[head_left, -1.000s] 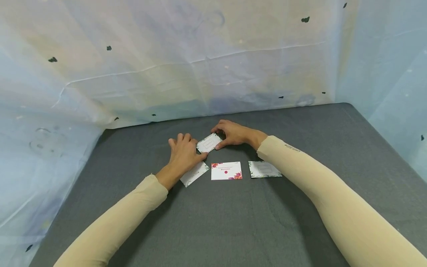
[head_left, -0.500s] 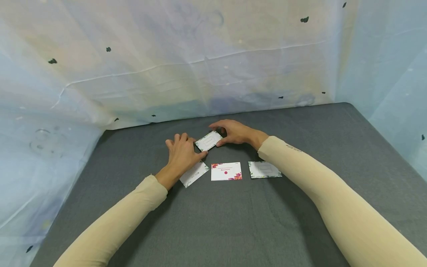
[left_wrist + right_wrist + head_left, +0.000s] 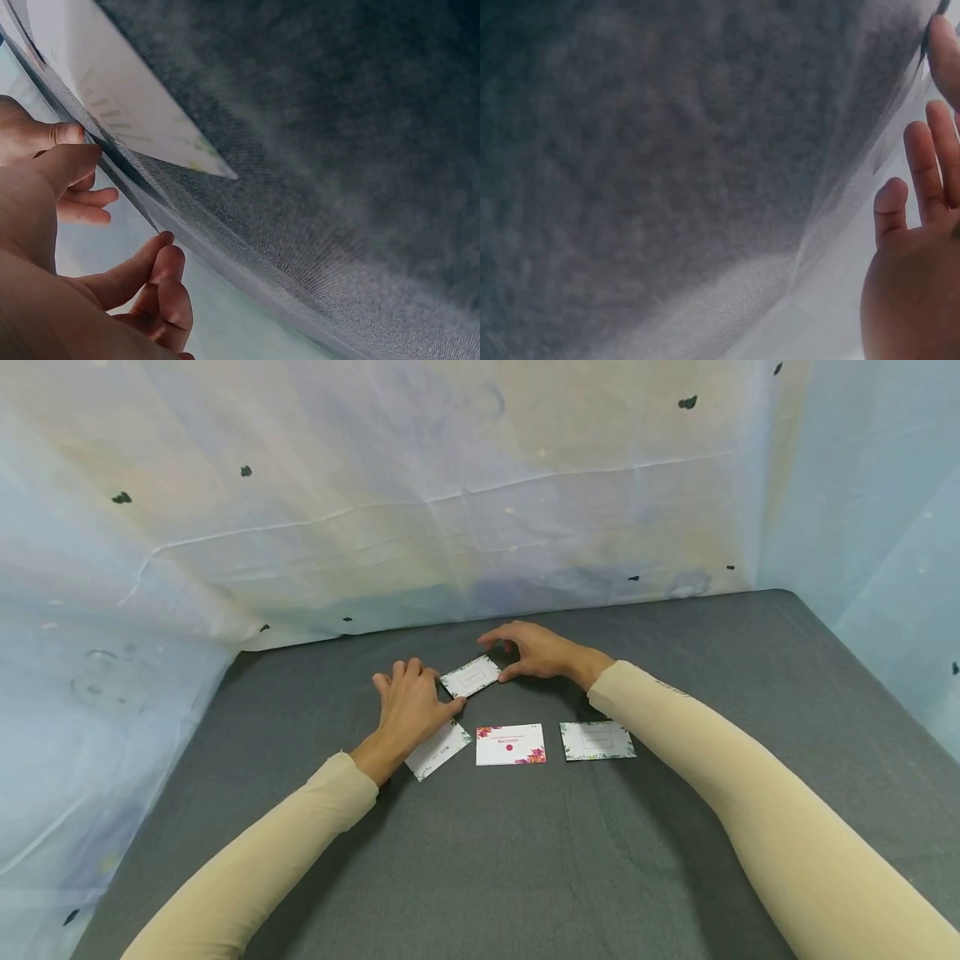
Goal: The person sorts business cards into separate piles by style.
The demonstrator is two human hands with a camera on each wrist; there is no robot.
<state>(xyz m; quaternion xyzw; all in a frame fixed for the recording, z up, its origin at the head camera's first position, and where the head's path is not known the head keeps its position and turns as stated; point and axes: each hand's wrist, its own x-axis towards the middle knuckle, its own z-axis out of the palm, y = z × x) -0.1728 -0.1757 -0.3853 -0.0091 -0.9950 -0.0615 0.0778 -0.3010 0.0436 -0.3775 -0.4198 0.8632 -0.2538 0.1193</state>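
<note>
Near the table's far side, a small white card (image 3: 471, 677) with leafy green corners lies at a slant between both hands. My left hand (image 3: 410, 703) grips its left side, thumb at the near edge and fingers at the far edge. In the left wrist view the left hand (image 3: 112, 247) holds the card's thin edge between thumb and fingertip. My right hand (image 3: 542, 652) is at the card's right end, thumb tip by the corner and fingers raised and spread. Partly under my left hand lies a second white card (image 3: 442, 748), tilted.
Right of the tilted card lies a white card with red and pink flowers (image 3: 511, 745). Further right is another leafy-cornered card (image 3: 597, 741), close to my right sleeve. The grey cloth-covered table (image 3: 495, 860) ends at a pale patterned curtain (image 3: 450, 552).
My right hand has drawn slightly right and back from the leafy card, its fingers lifting off. The card has turned a little; my left hand stays nearly still.
</note>
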